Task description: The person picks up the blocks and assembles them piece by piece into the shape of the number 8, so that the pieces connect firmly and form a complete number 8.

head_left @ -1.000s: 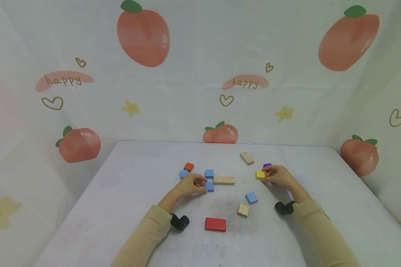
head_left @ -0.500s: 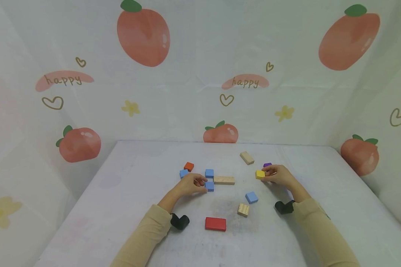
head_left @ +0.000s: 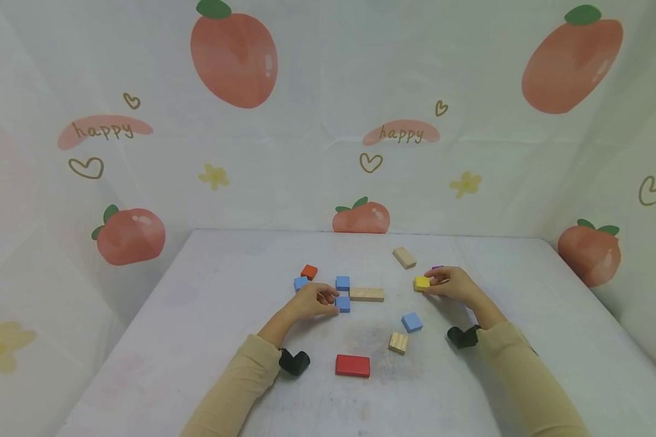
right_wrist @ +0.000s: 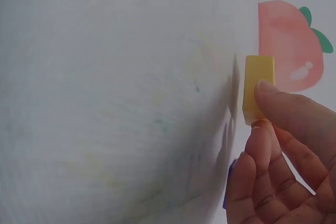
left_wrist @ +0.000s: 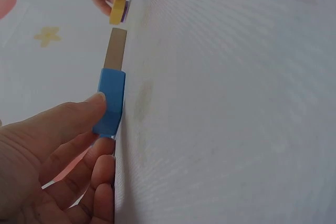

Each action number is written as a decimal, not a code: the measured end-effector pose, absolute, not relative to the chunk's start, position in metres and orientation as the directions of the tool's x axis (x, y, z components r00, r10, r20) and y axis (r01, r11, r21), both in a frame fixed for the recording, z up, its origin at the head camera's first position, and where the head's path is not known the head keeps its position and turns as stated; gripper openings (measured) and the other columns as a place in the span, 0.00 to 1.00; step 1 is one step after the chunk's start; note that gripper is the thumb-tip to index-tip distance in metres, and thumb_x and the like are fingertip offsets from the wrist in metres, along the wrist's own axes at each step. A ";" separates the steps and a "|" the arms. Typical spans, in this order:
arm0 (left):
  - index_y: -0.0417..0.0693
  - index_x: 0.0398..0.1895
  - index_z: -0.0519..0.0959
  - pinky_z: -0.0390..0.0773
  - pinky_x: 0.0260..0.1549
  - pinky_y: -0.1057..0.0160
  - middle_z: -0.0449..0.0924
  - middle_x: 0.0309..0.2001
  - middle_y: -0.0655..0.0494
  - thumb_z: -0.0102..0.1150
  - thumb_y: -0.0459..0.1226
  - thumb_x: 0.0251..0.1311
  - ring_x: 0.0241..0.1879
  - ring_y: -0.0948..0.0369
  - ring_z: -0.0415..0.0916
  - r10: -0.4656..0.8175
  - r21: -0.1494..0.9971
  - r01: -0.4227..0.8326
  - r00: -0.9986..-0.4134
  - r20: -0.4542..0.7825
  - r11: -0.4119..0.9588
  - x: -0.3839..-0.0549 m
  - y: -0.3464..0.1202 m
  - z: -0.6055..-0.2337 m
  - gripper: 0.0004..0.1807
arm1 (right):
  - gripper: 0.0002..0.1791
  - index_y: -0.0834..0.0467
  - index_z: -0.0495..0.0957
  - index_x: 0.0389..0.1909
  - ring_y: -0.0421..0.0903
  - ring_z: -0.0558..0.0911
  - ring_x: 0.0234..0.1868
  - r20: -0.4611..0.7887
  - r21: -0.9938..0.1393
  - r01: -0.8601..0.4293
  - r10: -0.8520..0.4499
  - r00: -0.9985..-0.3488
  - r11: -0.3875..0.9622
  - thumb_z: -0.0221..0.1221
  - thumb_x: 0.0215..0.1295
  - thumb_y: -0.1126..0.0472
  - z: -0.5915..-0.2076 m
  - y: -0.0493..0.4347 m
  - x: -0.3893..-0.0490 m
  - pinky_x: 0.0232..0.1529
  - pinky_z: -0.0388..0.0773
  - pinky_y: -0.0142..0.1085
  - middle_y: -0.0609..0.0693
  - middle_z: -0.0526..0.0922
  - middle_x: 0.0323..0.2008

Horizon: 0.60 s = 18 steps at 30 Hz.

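In the head view, the bare right hand (head_left: 452, 285) hides most of a small purple block (head_left: 437, 267); the bare left hand (head_left: 310, 301) partly covers a light-blue square block (head_left: 300, 282); the bottom edge cuts both beige fabric sleeves (head_left: 235, 385)

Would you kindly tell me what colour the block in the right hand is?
The block is plain yellow, shown best in the right wrist view.
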State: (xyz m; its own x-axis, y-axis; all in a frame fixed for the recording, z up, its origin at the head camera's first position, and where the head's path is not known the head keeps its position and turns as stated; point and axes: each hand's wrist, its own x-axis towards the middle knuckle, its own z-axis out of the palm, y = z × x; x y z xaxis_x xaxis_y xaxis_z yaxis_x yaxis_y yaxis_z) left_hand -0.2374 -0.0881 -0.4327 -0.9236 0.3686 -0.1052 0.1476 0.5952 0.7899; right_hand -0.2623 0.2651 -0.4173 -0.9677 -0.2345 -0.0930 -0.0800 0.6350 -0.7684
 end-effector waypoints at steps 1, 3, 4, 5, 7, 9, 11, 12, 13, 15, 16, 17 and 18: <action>0.42 0.45 0.80 0.74 0.33 0.69 0.79 0.34 0.52 0.68 0.35 0.48 0.34 0.62 0.71 0.368 0.790 0.146 -0.924 -0.106 0.595 -0.238 -0.088 -0.433 0.18 | 0.26 0.68 0.76 0.48 0.42 0.73 0.33 -0.118 -0.754 -0.051 -0.212 -0.970 0.655 0.68 0.51 0.57 -0.413 0.261 -0.260 0.30 0.71 0.30 0.54 0.79 0.33; 0.42 0.44 0.80 0.74 0.33 0.69 0.79 0.34 0.52 0.68 0.35 0.48 0.34 0.62 0.71 0.370 0.791 0.147 -0.923 -0.106 0.594 -0.238 -0.088 -0.433 0.18 | 0.25 0.69 0.75 0.50 0.41 0.73 0.32 -0.129 -0.741 -0.041 -0.201 -0.971 0.671 0.67 0.52 0.60 -0.411 0.257 -0.260 0.30 0.70 0.30 0.55 0.79 0.34; 0.42 0.44 0.80 0.74 0.33 0.69 0.79 0.34 0.52 0.68 0.35 0.48 0.34 0.62 0.71 0.371 0.792 0.148 -0.923 -0.105 0.592 -0.238 -0.088 -0.433 0.18 | 0.25 0.69 0.74 0.50 0.41 0.73 0.32 -0.131 -0.736 -0.038 -0.198 -0.971 0.676 0.66 0.53 0.61 -0.411 0.255 -0.260 0.30 0.70 0.30 0.55 0.79 0.34; 0.42 0.44 0.80 0.74 0.33 0.69 0.79 0.34 0.52 0.68 0.34 0.48 0.34 0.62 0.71 0.371 0.792 0.149 -0.923 -0.104 0.592 -0.238 -0.088 -0.433 0.18 | 0.25 0.70 0.74 0.50 0.40 0.72 0.31 -0.130 -0.731 -0.042 -0.200 -0.971 0.681 0.66 0.53 0.62 -0.411 0.253 -0.261 0.29 0.70 0.30 0.55 0.79 0.34; 0.42 0.44 0.80 0.74 0.33 0.69 0.79 0.34 0.52 0.68 0.34 0.48 0.33 0.62 0.71 0.373 0.792 0.152 -0.922 -0.102 0.592 -0.238 -0.088 -0.433 0.17 | 0.24 0.69 0.74 0.51 0.40 0.72 0.30 -0.134 -0.726 -0.041 -0.199 -0.971 0.686 0.65 0.54 0.62 -0.411 0.251 -0.262 0.29 0.70 0.30 0.54 0.80 0.33; 0.41 0.44 0.80 0.74 0.33 0.69 0.79 0.34 0.52 0.68 0.34 0.48 0.33 0.62 0.72 0.374 0.792 0.153 -0.922 -0.100 0.591 -0.237 -0.088 -0.432 0.17 | 0.24 0.69 0.75 0.50 0.39 0.72 0.30 -0.137 -0.726 -0.035 -0.194 -0.971 0.687 0.65 0.54 0.63 -0.412 0.249 -0.263 0.29 0.70 0.30 0.54 0.80 0.33; 0.41 0.44 0.80 0.74 0.33 0.69 0.79 0.34 0.52 0.68 0.34 0.48 0.33 0.62 0.72 0.375 0.793 0.154 -0.922 -0.100 0.589 -0.237 -0.088 -0.431 0.17 | 0.24 0.68 0.75 0.50 0.40 0.72 0.30 -0.138 -0.726 -0.034 -0.195 -0.971 0.687 0.65 0.54 0.63 -0.413 0.247 -0.265 0.29 0.70 0.30 0.55 0.80 0.33; 0.41 0.44 0.80 0.74 0.34 0.68 0.79 0.34 0.52 0.68 0.34 0.48 0.33 0.62 0.72 0.376 0.793 0.155 -0.921 -0.099 0.588 -0.237 -0.088 -0.431 0.17 | 0.23 0.68 0.75 0.50 0.41 0.72 0.31 -0.141 -0.726 -0.030 -0.191 -0.971 0.687 0.65 0.54 0.62 -0.414 0.245 -0.266 0.30 0.70 0.30 0.55 0.80 0.34; 0.41 0.44 0.80 0.74 0.34 0.68 0.79 0.34 0.52 0.68 0.34 0.48 0.33 0.62 0.72 0.376 0.794 0.155 -0.921 -0.098 0.588 -0.237 -0.088 -0.431 0.17 | 0.23 0.68 0.75 0.50 0.42 0.73 0.32 -0.142 -0.726 -0.028 -0.190 -0.971 0.687 0.65 0.54 0.63 -0.414 0.244 -0.266 0.30 0.70 0.31 0.55 0.80 0.34; 0.41 0.44 0.80 0.75 0.34 0.68 0.79 0.34 0.52 0.68 0.34 0.48 0.33 0.62 0.72 0.377 0.793 0.158 -0.921 -0.096 0.588 -0.237 -0.088 -0.430 0.17 | 0.23 0.68 0.75 0.50 0.43 0.73 0.33 -0.144 -0.725 -0.027 -0.191 -0.971 0.688 0.65 0.54 0.63 -0.414 0.241 -0.267 0.31 0.70 0.31 0.56 0.80 0.34; 0.41 0.44 0.80 0.75 0.34 0.68 0.79 0.34 0.51 0.68 0.34 0.48 0.33 0.62 0.72 0.378 0.793 0.160 -0.921 -0.095 0.588 -0.237 -0.088 -0.430 0.17 | 0.23 0.68 0.75 0.50 0.44 0.74 0.34 -0.142 -0.726 -0.032 -0.195 -0.970 0.687 0.65 0.53 0.63 -0.414 0.240 -0.267 0.31 0.70 0.32 0.57 0.80 0.35; 0.41 0.44 0.80 0.75 0.34 0.68 0.79 0.34 0.51 0.68 0.34 0.48 0.33 0.62 0.72 0.380 0.793 0.162 -0.920 -0.094 0.588 -0.237 -0.088 -0.430 0.17 | 0.23 0.68 0.75 0.50 0.44 0.74 0.34 -0.142 -0.727 -0.032 -0.197 -0.970 0.686 0.65 0.53 0.63 -0.413 0.238 -0.267 0.31 0.70 0.31 0.57 0.80 0.35; 0.41 0.44 0.80 0.74 0.34 0.68 0.79 0.34 0.51 0.68 0.34 0.48 0.34 0.62 0.72 0.382 0.793 0.164 -0.920 -0.093 0.587 -0.237 -0.088 -0.431 0.17 | 0.23 0.68 0.75 0.50 0.44 0.74 0.34 -0.144 -0.729 -0.032 -0.198 -0.970 0.684 0.65 0.53 0.63 -0.412 0.237 -0.267 0.32 0.70 0.31 0.57 0.80 0.35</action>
State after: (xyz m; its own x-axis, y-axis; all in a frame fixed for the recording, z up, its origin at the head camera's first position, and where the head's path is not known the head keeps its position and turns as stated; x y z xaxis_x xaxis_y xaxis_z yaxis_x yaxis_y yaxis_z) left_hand -0.2367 -0.0883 -0.4306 -0.9196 0.3818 -0.0928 0.1635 0.5868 0.7931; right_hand -0.2666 0.2369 -0.4124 -0.9696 -0.1982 -0.1437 -0.0317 0.6836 -0.7292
